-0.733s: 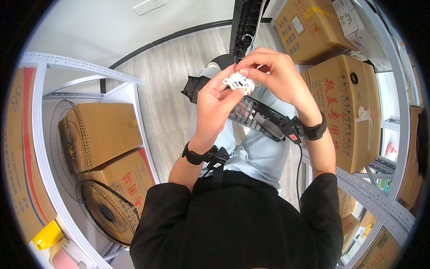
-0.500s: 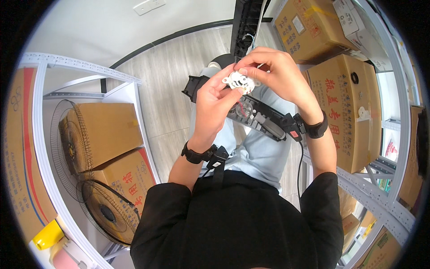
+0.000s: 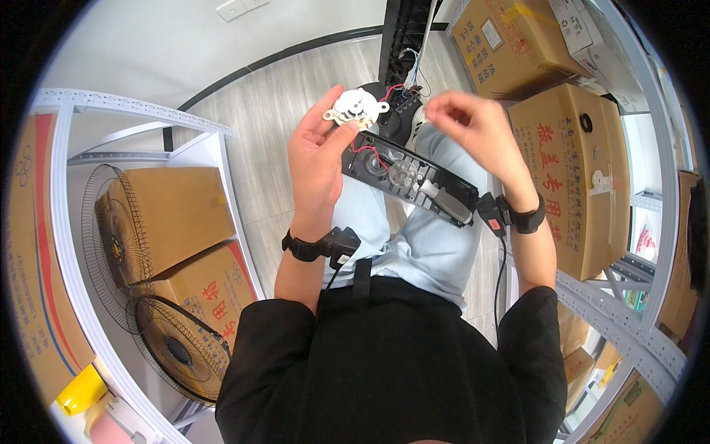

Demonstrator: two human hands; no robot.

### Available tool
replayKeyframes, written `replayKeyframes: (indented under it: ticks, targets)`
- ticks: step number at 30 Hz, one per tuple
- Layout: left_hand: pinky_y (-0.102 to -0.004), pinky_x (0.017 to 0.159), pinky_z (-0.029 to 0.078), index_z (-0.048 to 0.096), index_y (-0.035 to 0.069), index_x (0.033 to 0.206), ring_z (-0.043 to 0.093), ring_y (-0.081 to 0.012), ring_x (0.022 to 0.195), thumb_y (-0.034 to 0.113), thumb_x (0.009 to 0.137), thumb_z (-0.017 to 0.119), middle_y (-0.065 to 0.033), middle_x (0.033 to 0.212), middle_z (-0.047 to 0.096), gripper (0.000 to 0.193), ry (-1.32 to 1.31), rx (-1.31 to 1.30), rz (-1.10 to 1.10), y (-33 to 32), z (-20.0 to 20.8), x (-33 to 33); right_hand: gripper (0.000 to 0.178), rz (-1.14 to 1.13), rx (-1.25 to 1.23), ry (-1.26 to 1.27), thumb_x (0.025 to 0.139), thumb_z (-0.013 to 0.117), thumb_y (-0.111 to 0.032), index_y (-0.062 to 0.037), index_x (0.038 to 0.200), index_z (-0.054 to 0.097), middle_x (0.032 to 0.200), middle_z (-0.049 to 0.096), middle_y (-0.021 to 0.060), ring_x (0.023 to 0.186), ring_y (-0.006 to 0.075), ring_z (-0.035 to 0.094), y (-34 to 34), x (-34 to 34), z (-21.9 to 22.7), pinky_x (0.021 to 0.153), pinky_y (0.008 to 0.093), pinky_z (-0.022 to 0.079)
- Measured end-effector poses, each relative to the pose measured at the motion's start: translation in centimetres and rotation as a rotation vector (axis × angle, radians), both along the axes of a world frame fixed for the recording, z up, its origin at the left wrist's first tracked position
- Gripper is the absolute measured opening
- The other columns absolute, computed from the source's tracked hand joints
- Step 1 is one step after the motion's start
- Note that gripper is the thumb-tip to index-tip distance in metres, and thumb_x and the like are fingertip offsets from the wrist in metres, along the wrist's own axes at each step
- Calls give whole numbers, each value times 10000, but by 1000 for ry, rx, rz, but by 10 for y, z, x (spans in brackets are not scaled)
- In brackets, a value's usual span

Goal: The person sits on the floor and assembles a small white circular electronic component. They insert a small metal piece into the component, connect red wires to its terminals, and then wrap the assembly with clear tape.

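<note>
My left hand (image 3: 319, 152) holds a small white motor (image 3: 357, 106), round with two ears, thumb across its near edge and fingers beneath it. A red wire shows beside the motor. To the right, apart from it, my right hand (image 3: 477, 133) is raised with its fingers curled together; whatever may be between the fingertips is hidden. Below both hands, a long black plastic housing (image 3: 414, 177) lies slanted across my thighs. Inside it are a clear round part (image 3: 403, 173), a grey cylindrical part (image 3: 449, 205) and a red wire.
Ahead stands a black upright column (image 3: 399, 44) with thin loose wires (image 3: 410, 70) at its lower end. On the left, a metal shelf frame (image 3: 140, 100) holds cardboard boxes (image 3: 181, 211), with round fan grilles (image 3: 111, 229) beside them. More cardboard boxes (image 3: 569, 177) fill shelving on the right.
My left hand has moved left and up with the motor, tilting its face into view. My right hand has let go of the motor and drawn away to the right.
</note>
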State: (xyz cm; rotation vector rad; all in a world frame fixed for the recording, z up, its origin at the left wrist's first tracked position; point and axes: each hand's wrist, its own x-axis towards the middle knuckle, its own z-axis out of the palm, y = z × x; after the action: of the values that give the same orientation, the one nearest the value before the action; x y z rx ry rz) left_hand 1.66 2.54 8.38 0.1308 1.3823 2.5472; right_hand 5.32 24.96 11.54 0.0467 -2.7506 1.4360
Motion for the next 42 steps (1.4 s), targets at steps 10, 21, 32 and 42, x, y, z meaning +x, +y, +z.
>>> replayKeyframes:
  ticks: [10,21,32,42]
  targets:
    - [-288,878,505,408,-116,1337,633,-180,984,-110,846,558,-187,1128,633,513,-7,20,-28,0,-9,1,458,410,470,-40,669,728,-91,-60,1109,604,1068,578,110,1000,305,569,-23,31,-66,859,390,491]
    - [-278,866,512,419,-89,1341,636,-180,995,-105,840,570,-176,1142,627,523,-39,10,-47,-1,-9,5,438,390,576,149,640,732,-128,-16,1043,605,959,591,127,940,294,587,-27,30,-58,821,382,501]
    - [-276,875,505,424,-69,1346,633,-178,1010,-81,852,588,-180,1202,593,521,22,17,-122,7,-13,11,469,254,147,292,669,754,-153,-61,1113,634,965,620,89,823,224,612,-22,4,34,686,306,504]
    - [-288,903,497,381,-66,1375,604,-189,1071,-55,878,574,-183,1247,552,533,72,-20,-180,5,-11,15,443,256,86,283,708,741,-165,-41,1120,636,1018,627,103,844,247,623,-34,-9,19,748,327,513]
